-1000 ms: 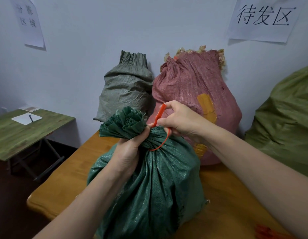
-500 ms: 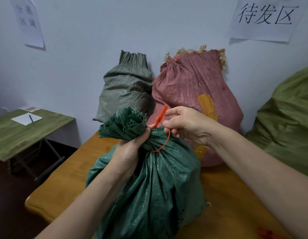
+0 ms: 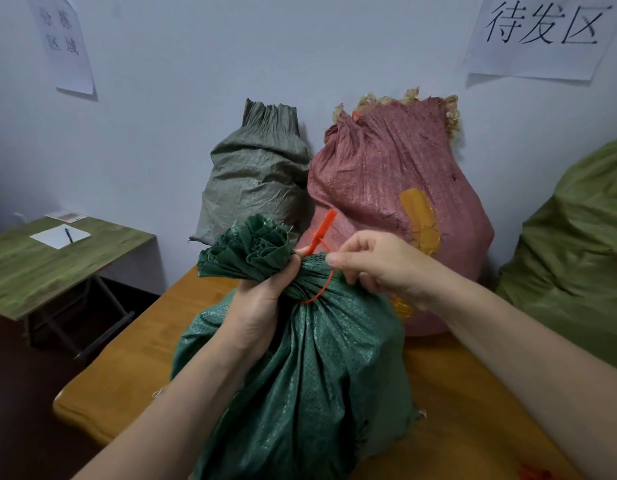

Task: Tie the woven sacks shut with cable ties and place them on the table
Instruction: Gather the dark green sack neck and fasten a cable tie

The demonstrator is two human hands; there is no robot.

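- Left hand clamped round the bunched neck of the dark green sack, fingers wrapped, thumb up against the gather just under the ruffled top.
- Right hand has its fingers curled and pinches the strap of the cable tie on the right side of the neck. Its fingertips touch the sack fabric there.
- Cable tie is orange-red and looped round the sack neck between the two hands. Its flat tab end sticks up, tilted right, just above the left thumb. Cannot tell whether the loop is pulled fully tight.
- Dark green sack stands upright and full on the wooden table, toward the near left corner, with both forearms reaching in over it.
- Grey-green sack sits behind it against the wall, its top pleated shut.
- Pink sack is just beside the grey-green one and touching it. It has a frayed top and a yellow-brown tape patch on its front.
- Olive sack is at the right frame edge, partly cut off.
- Small green folding table stands to the left, lower and well apart, with a white sheet and a pen lying on it.
- Two paper signs with handwritten characters hang on the wall: left sign and right sign.
- Red bits lie at the bottom right on the wooden table, too blurred and cropped to identify.
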